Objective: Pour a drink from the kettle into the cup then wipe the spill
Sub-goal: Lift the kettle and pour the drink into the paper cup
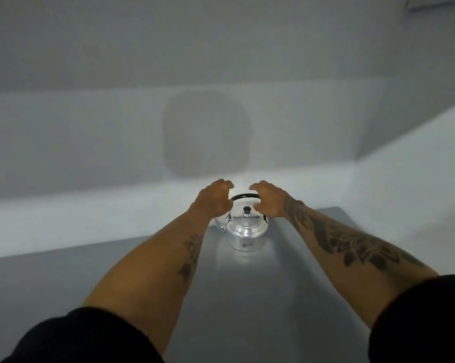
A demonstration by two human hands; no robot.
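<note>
A shiny metal kettle stands upright near the far edge of the grey table. It has a black arched handle, a black lid knob, and its spout points left. My left hand hovers at the handle's left end, fingers curled and apart, holding nothing. My right hand is at the handle's right end, fingers also curled and apart, empty. Both hands flank the handle without gripping it. No cup or cloth is in view.
A pale wall rises just behind the table's far edge. A light-coloured ledge or floor band runs between the table and the wall. Black sleeves cover both upper arms at the bottom corners.
</note>
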